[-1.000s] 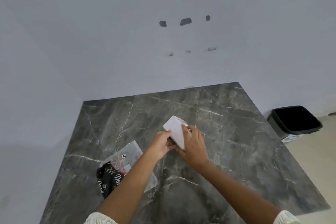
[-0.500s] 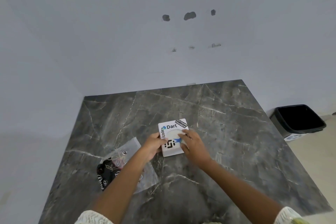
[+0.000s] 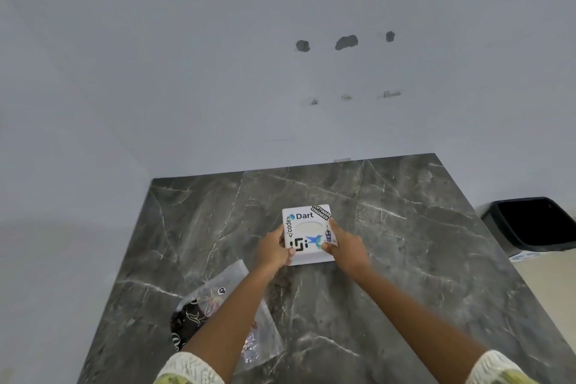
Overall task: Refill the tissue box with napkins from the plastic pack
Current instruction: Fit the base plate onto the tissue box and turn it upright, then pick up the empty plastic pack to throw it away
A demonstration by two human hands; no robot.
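Observation:
A white square tissue box (image 3: 307, 229) with stickers and an oval opening on top lies flat on the dark marble table (image 3: 405, 259). My left hand (image 3: 272, 251) grips its left side and my right hand (image 3: 346, 245) grips its right side. White tissue shows in the opening. A clear plastic pack (image 3: 218, 305) with black and red print lies crumpled on the table near the front left, partly hidden under my left forearm. I cannot tell if napkins are inside it.
A black bin (image 3: 536, 224) stands on the floor to the right of the table. A pale wall (image 3: 280, 72) with small holes rises behind the table's far edge.
The box was tilted on edge in my hands a second ago; it has been turned sticker side up and set flat. My hands shifted to its two sides.

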